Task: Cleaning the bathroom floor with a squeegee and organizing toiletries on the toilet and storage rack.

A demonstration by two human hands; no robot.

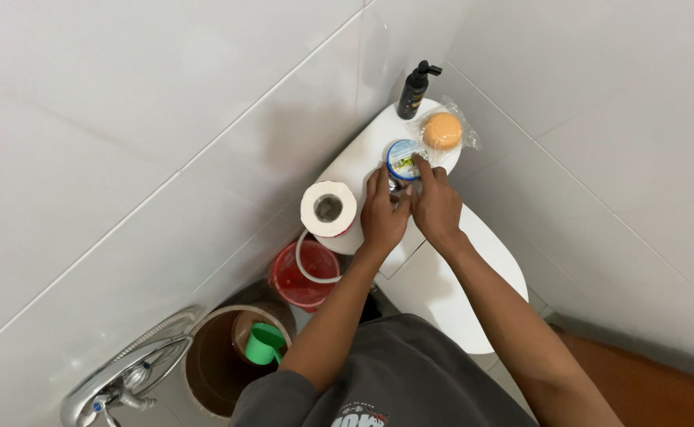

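Observation:
Both my hands rest on top of a white toilet tank (pixel 355 162). My left hand (pixel 382 215) lies flat beside a small round blue-rimmed container (pixel 401 159), fingers near the metal flush button. My right hand (pixel 435 204) touches the container's edge with its fingertips. Whether either hand grips the container I cannot tell. A black pump bottle (pixel 415 88) stands at the tank's far end. An orange round item in clear wrap (pixel 442 131) lies just behind the container. A toilet paper roll (pixel 329 209) stands on the tank's near-left end.
The white closed toilet lid (pixel 442 292) is below my arms. A red bucket (pixel 306 277) and a brown bucket (pixel 212 364) holding a green scoop (pixel 265 344) stand on the floor at left. A chrome tap (pixel 117 383) with hose is at lower left. White tiled walls enclose the corner.

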